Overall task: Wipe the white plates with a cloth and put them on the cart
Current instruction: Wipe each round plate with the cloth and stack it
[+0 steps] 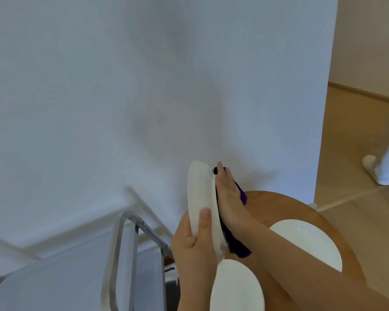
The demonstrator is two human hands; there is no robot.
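A metal cart [130,254] is seen at 7 o'clock, against the white wall. Just right of it, a white plate [200,198] is held on edge above the tabletop [267,205], gripped at its lower rim by the left hand [193,248]. A purple cloth [236,245] is pressed to its face by the flat-fingered right hand [228,198]. Two more white plates [236,288] [308,243] are lying at 5 o'clock.
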